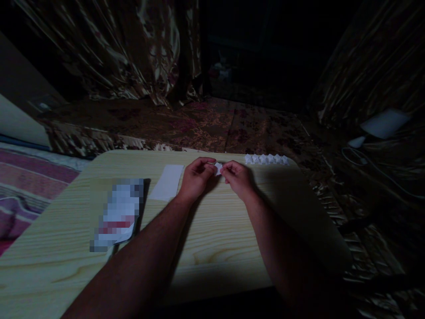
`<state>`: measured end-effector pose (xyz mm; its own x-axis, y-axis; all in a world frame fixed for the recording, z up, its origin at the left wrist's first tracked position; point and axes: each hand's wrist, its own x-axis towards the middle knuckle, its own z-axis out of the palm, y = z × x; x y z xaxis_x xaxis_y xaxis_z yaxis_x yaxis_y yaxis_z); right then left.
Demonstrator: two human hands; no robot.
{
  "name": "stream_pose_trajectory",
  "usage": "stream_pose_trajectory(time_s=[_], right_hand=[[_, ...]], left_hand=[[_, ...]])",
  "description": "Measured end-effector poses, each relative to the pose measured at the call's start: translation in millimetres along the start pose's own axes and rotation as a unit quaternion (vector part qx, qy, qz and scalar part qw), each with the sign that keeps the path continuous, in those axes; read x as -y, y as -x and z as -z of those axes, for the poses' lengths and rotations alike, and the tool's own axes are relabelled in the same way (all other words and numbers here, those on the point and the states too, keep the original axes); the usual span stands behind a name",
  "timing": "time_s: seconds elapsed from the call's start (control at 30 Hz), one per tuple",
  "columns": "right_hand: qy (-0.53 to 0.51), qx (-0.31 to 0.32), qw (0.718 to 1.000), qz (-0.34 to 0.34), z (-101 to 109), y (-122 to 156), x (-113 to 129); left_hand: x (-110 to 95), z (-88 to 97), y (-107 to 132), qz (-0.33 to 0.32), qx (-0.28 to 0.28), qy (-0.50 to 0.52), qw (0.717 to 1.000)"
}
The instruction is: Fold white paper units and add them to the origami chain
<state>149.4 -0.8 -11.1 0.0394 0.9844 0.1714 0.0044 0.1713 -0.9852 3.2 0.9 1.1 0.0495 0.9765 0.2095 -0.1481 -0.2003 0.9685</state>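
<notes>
My left hand and my right hand meet near the far edge of the table. Between their fingertips is a small white folded paper piece, pinched from both sides. Fingers cover part of it, so its exact shape is hard to make out. Left of my left hand lies a flat white sheet or stack of paper strips. Several small white folded paper shapes, pointed like little stars, stand in a row beyond my right hand.
A phone-like device with a blurred-out screen rests on the wooden table at the left. Striped bedding is beside the table. Patterned curtains and a cloth-covered ledge lie beyond. A white lamp-like object with a cord stands at right.
</notes>
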Motion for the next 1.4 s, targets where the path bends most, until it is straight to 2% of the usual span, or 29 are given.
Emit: stream_pose_trajectory(time_s=[0.3, 0.67, 1.23, 1.4], right_hand=[[-0.01, 0.037, 0.999, 0.01, 3.6, 0.4, -3.5], [0.005, 0.052, 0.998, 0.027, 2.9, 1.5, 1.5], [0.011, 0.011, 1.0, -0.005, 3.7, 0.7, 0.4], [0.012, -0.001, 1.0, -0.01, 2.8, 1.2, 1.9]], left_hand=[[9.0, 4.9, -3.9, 0.014, -0.005, 0.026, 1.0], [11.3, 5.0, -6.0, 0.023, -0.009, 0.075, 0.997], [7.4, 6.0, -4.0, 0.003, -0.014, 0.025, 1.0], [3.9, 4.3, -3.6, 0.007, -0.024, 0.041, 0.999]])
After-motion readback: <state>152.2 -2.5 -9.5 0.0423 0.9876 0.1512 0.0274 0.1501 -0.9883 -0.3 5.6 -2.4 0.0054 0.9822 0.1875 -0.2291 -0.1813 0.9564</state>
